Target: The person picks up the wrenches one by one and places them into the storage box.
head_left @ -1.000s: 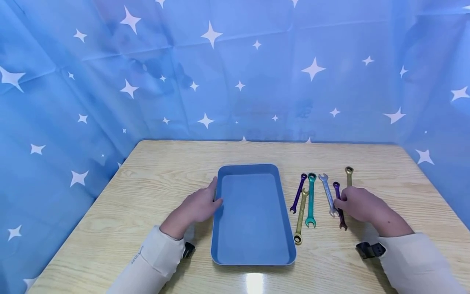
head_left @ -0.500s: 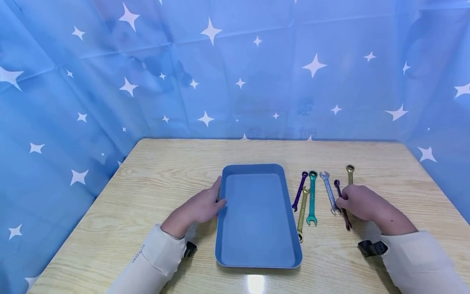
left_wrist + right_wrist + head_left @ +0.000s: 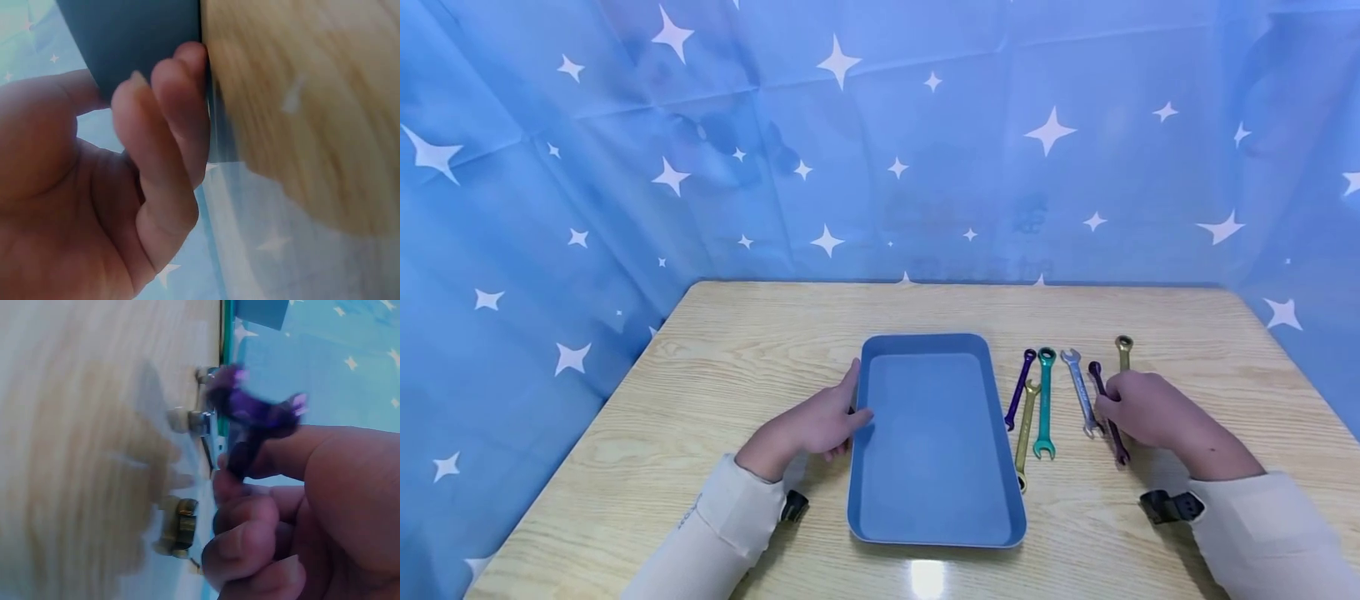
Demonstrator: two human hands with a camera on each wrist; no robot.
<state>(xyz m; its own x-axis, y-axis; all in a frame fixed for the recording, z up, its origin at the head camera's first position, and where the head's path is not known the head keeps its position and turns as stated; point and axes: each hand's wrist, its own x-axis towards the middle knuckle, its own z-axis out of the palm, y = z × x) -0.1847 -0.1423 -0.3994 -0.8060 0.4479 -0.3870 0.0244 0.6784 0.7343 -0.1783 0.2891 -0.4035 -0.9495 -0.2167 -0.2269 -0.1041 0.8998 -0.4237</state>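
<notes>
My left hand holds the left side of a blue rectangular tray, thumb over the rim. In the left wrist view, the other fingers curl against the tray's outer wall. My right hand pinches a purple combination wrench between thumb and fingers. Its open end points toward the right wrist camera, raised above the wood. Partly hidden behind that hand lies a gold wrench. Just left of the held one is a silver wrench.
Between tray and right hand lie a teal wrench, another purple wrench and another gold wrench, whose lower end meets the tray's right rim in the head view. A blue starred curtain stands behind the wooden table.
The tray has slid a little to the right with my left hand, closer to the wrenches. The purple wrench in my right hand has tilted and shifted slightly.
</notes>
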